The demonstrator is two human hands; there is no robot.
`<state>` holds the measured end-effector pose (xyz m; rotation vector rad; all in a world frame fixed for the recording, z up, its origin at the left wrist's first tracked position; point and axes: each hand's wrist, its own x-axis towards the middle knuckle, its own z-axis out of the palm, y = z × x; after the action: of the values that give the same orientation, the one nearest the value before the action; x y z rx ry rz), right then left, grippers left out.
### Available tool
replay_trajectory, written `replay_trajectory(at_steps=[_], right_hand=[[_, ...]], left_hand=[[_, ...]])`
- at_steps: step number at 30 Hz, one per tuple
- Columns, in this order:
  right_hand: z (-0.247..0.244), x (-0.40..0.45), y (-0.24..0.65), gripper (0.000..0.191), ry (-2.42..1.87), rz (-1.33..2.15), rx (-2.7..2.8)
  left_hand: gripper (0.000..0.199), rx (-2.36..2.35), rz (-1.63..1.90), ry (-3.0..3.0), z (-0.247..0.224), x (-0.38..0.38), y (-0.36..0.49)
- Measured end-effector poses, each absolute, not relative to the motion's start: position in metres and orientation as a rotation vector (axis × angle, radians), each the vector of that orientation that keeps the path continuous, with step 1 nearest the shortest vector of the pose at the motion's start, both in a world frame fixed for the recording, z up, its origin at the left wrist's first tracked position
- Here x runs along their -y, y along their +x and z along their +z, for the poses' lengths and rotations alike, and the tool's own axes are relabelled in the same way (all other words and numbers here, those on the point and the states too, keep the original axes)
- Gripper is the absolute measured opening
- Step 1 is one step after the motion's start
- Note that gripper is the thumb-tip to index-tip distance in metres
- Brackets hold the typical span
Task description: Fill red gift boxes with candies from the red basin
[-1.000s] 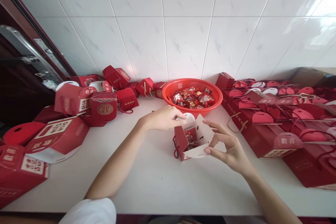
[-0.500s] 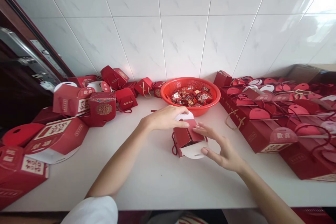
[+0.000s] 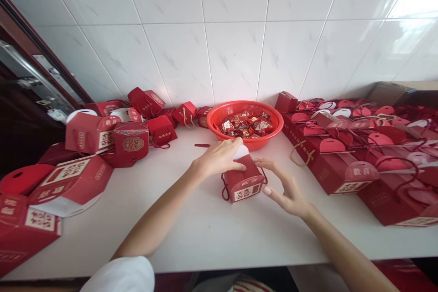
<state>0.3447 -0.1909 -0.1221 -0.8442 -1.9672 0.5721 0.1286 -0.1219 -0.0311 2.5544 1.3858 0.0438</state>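
Observation:
A small red paper gift box (image 3: 246, 187) with gold characters and red cord handles stands on the white table in front of me. Its near flap is folded down over the front, while a white-lined flap (image 3: 242, 151) stands up at the far side. My left hand (image 3: 222, 159) grips the box from the upper left, thumb across its top and fingers at the far flap. At the right side my right hand (image 3: 285, 187) has thumb and fingers apart, close by the cord, holding nothing. Whether its fingertips touch the box I cannot tell.
Behind the box sits a red plastic basket (image 3: 212, 123) of wrapped sweets. Several red boxes (image 3: 132, 143) are heaped at the left, near a door handle (image 3: 25, 66). Rows of upright open boxes (image 3: 342, 173) fill the right side. A tiled wall (image 3: 236, 54) closes off the back.
The near flap, white side showing before, is now folded down against the box's front. My right hand has drawn slightly off the top to the right side. The view has shifted slightly.

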Motion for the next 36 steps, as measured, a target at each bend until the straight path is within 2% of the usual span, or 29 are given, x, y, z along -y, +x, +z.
replay_trajectory(at_steps=[6, 12, 17, 22, 27, 33, 36], right_hand=[[-0.127, 0.188, 0.343, 0.041, -1.122, 0.588, 1.809], [-0.135, 0.182, 0.341, 0.046, -1.216, 0.719, 1.724], [-0.137, 0.177, 0.337, 0.051, -1.155, 0.851, 1.647], [-0.136, 0.169, 0.341, 0.061, -1.195, 1.094, 1.547], [-0.128, 0.166, 0.352, 0.049, -1.252, 1.026, 1.522], [-0.109, 0.169, 0.363, 0.039, -0.891, 1.194, 1.189], [-0.101, 0.172, 0.362, 0.030, -0.766, 1.228, 1.131]], left_hand=[[0.032, -1.308, 0.120, 2.606, -0.032, 0.126, 0.133], [0.057, -1.180, 0.135, 2.509, -0.029, 0.127, 0.129], [0.043, -1.158, 0.030, 2.444, -0.026, 0.131, 0.126], [0.039, -1.111, 0.050, 2.396, -0.029, 0.127, 0.127], [0.038, -1.228, -0.019, 2.280, -0.025, 0.131, 0.125], [0.036, -1.244, -0.045, 2.227, -0.026, 0.132, 0.120], [0.043, -1.176, -0.027, 2.196, -0.031, 0.124, 0.119]])
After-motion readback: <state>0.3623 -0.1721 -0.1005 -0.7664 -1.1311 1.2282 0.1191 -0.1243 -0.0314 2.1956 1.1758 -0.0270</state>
